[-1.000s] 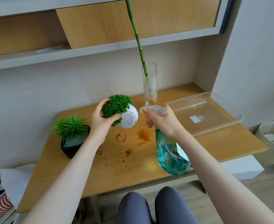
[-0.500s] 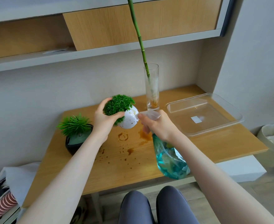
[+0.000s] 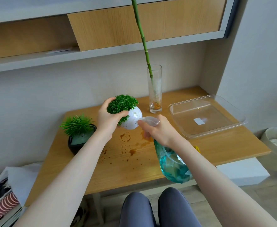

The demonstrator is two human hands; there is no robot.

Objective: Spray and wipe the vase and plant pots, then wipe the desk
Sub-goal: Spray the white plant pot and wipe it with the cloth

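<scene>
Tilting in left hand, white pot, seemingly speckled, bushy green top

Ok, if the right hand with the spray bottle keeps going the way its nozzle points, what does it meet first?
Most likely the white speckled round plant pot held up by the left hand. The right hand aims the clear-topped teal spray bottle at it from very close; whether they already touch is unclear.

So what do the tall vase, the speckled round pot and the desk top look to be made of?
Tall vase: clear glass, seemingly; the stem shows through it. Round pot: white, matt, dark-speckled, probably ceramic, possibly plastic. Desk top: light wood grain, veneer or laminate; cannot tell.
</scene>
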